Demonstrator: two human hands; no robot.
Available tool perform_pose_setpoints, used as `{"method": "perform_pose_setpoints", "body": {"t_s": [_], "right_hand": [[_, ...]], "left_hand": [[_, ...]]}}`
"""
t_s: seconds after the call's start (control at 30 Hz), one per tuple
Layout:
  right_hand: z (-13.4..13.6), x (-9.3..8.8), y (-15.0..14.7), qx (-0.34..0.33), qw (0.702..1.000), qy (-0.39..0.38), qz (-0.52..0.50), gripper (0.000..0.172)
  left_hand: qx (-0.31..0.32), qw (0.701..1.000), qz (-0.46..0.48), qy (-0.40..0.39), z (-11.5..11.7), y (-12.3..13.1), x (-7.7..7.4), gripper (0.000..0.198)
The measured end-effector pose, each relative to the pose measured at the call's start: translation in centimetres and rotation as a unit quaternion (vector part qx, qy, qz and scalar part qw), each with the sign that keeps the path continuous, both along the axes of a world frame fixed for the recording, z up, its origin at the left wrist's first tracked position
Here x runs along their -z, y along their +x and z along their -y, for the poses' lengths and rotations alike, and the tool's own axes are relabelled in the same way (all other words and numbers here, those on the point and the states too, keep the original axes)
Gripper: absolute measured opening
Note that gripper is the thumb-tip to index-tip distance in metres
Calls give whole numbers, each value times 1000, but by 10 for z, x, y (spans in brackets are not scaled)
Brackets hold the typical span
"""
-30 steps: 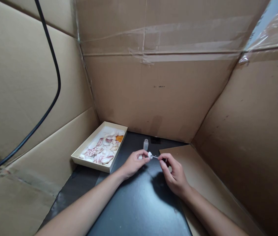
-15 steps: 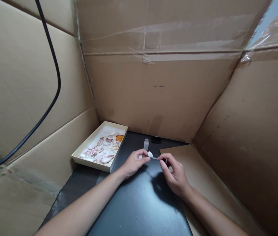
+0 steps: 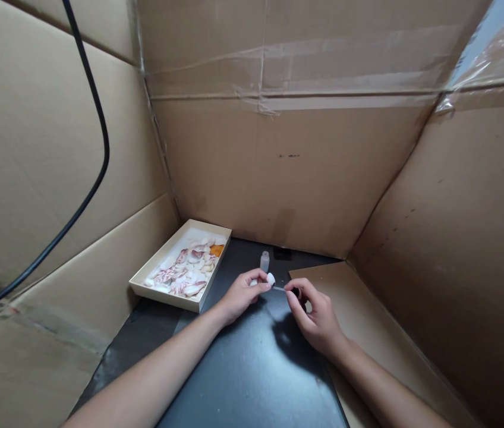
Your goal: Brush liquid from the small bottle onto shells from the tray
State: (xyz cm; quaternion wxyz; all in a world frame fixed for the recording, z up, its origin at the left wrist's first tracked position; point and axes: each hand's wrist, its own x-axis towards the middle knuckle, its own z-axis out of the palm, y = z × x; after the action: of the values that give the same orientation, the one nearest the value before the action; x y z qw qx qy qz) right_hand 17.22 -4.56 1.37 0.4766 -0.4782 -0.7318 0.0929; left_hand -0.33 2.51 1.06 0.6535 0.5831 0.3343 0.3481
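My left hand (image 3: pixel 248 292) pinches a small white shell (image 3: pixel 270 279) between thumb and fingertips, its outer edge facing right. My right hand (image 3: pixel 315 309) is closed around a thin, pale stick (image 3: pixel 279 289), perhaps a small applicator; its tip reaches the lower side of the shell. Something dark shows inside the right fingers, too hidden to name. Just behind the left fingertips a small translucent bottle (image 3: pixel 265 261) stands upright on the dark table (image 3: pixel 252 368). A bit of white shows beside the left fingers, mostly covered.
At the left, a shallow cream box (image 3: pixel 168 299) holds several white, reddish-streaked and orange shells. A flat cardboard sheet (image 3: pixel 368 333) lies under my right forearm. Cardboard walls (image 3: pixel 252 154) enclose the table, and a black cable (image 3: pixel 100 119) hangs at the left.
The shell has turned slightly in my left fingers and shifted a little left. My right hand and the stick have moved slightly left too. Bottle and box stay put.
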Motion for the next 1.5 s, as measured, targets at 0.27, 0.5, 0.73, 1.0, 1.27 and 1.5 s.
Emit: {"method": "perform_pose_setpoints", "body": {"t_s": [0.27,0.5,0.73,1.0,1.27,1.5], "right_hand": [[-2,3,0,21,1000,-19,6,7],[-1,1,0,57,998,5,-18,10],[-2,1,1,71,997,-15,4,9],[-3,2,2,65,998,-9,15,10],[-4,1,1,47,998,-16,25,11],[-3,0,1,17,999,-8,26,12]], "left_hand": [[5,1000,7,-13,0,0,0,25],[5,1000,3,-12,0,0,0,25],[6,1000,1,-12,0,0,-1,26],[3,1000,2,-27,0,1,-2,25],[4,999,5,-37,1,1,-3,23],[6,998,15,-56,1,1,-2,23]]}}
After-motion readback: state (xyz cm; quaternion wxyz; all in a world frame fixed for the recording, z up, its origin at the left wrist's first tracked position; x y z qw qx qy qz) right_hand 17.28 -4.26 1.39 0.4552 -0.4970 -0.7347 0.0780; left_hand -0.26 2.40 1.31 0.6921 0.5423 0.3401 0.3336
